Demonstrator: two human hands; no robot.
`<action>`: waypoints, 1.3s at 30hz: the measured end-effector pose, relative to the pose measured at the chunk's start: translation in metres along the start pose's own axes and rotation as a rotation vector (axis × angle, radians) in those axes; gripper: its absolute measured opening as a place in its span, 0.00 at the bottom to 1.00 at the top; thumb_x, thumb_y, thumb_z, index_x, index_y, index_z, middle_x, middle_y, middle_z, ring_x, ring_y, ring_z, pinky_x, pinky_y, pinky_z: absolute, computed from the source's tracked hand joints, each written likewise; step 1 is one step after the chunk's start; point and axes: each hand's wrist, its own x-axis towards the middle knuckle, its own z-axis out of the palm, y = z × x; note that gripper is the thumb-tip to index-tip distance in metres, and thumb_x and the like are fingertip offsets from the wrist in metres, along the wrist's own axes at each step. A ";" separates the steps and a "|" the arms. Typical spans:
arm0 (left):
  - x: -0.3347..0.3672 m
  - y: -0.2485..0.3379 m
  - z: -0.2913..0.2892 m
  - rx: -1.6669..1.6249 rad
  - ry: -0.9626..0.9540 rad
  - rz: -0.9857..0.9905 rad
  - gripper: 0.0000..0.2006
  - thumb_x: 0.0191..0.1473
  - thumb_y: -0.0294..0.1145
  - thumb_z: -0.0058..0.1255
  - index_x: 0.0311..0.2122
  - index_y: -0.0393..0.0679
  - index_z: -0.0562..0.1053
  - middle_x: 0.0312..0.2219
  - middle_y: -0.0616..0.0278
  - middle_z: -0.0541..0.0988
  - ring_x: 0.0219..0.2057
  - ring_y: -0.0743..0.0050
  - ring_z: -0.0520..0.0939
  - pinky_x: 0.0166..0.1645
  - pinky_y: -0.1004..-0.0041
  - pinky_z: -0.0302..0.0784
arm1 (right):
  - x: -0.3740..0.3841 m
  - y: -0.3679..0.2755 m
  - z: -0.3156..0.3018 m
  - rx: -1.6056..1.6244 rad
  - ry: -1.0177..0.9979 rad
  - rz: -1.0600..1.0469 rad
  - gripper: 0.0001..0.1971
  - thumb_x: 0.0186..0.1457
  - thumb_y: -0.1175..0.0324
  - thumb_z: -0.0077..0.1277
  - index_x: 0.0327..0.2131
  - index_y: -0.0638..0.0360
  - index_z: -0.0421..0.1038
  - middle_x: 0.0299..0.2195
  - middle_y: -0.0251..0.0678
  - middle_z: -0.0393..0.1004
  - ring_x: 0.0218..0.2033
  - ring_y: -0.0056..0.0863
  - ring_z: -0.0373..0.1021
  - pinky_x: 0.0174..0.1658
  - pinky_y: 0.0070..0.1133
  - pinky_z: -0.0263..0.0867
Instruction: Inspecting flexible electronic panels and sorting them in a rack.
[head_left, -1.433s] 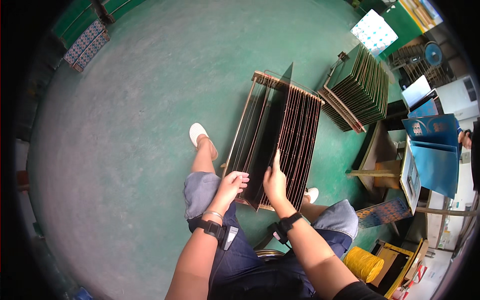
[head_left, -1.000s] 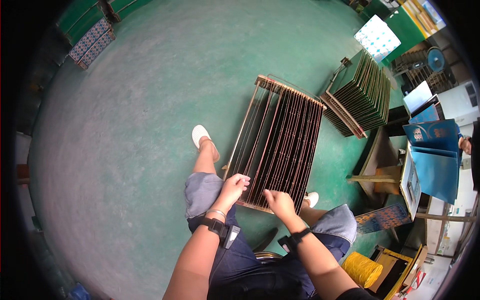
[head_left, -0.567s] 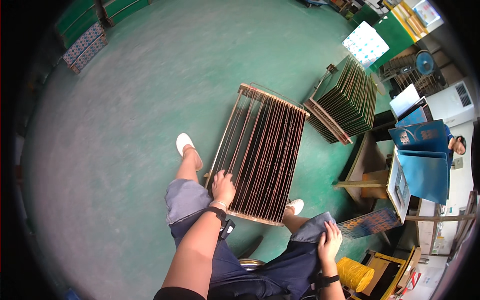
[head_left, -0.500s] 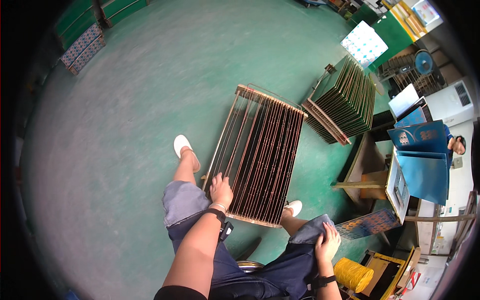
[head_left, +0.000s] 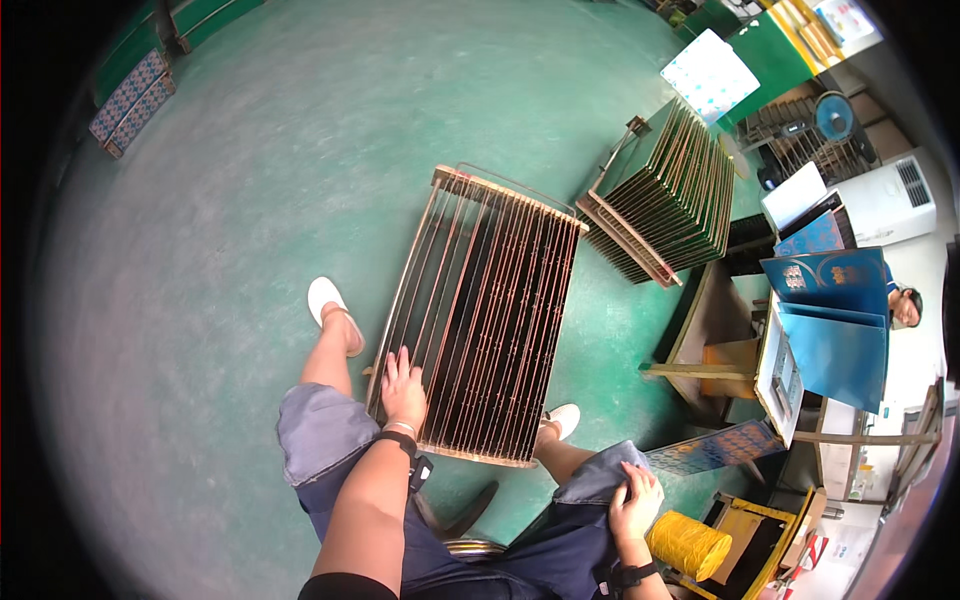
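Observation:
A low wire rack [head_left: 500, 335] with many close, parallel copper-coloured rods and pale end bars stands on the floor between my legs. My left hand [head_left: 404, 395] lies on its near left corner, with the fingers stretched out over the rods. My right hand [head_left: 636, 505] rests on my right knee, on the rolled cuff of my denim shorts [head_left: 600, 475]. Its fingers are loosely bent and slightly apart, and it holds nothing.
A second rack [head_left: 665, 195] filled with dark green panels stands beyond, to the right. Right of me are a workbench with blue sheets [head_left: 835, 350], a patterned panel [head_left: 715, 447] and a yellow twine spool [head_left: 690, 545]. A person [head_left: 905, 305] is at the far right.
The whole view has shifted, so the rack, my legs and both hands appear farther left. My left hand stays at the rack's near left corner; my right hand stays on the knee.

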 end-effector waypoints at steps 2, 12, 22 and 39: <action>-0.003 -0.003 0.006 0.072 -0.044 0.022 0.08 0.46 0.33 0.51 0.30 0.44 0.77 0.52 0.56 0.66 0.57 0.52 0.59 0.53 0.62 0.62 | 0.000 0.005 0.003 0.000 0.003 -0.004 0.15 0.44 0.74 0.46 0.39 0.51 0.71 0.39 0.31 0.73 0.47 0.32 0.65 0.55 0.33 0.51; -0.003 -0.002 -0.026 -0.297 0.013 0.135 0.08 0.47 0.29 0.46 0.25 0.37 0.75 0.48 0.50 0.69 0.52 0.50 0.66 0.52 0.59 0.66 | -0.002 0.006 0.004 0.060 0.074 -0.005 0.13 0.45 0.73 0.46 0.36 0.51 0.73 0.38 0.31 0.74 0.47 0.31 0.66 0.54 0.31 0.53; -0.103 0.020 -0.259 -1.046 -0.111 0.095 0.10 0.53 0.30 0.47 0.33 0.31 0.71 0.30 0.59 0.76 0.32 0.71 0.76 0.38 0.73 0.71 | -0.024 0.028 0.021 0.276 0.239 0.011 0.07 0.53 0.67 0.47 0.32 0.55 0.74 0.27 0.33 0.77 0.34 0.27 0.72 0.52 0.28 0.58; -0.212 0.059 -0.308 -1.275 -0.110 0.120 0.13 0.57 0.36 0.45 0.39 0.36 0.70 0.33 0.60 0.73 0.36 0.74 0.71 0.41 0.73 0.67 | -0.085 0.028 -0.031 1.219 0.168 0.097 0.18 0.59 0.66 0.39 0.53 0.58 0.62 0.53 0.40 0.63 0.54 0.29 0.61 0.56 0.24 0.55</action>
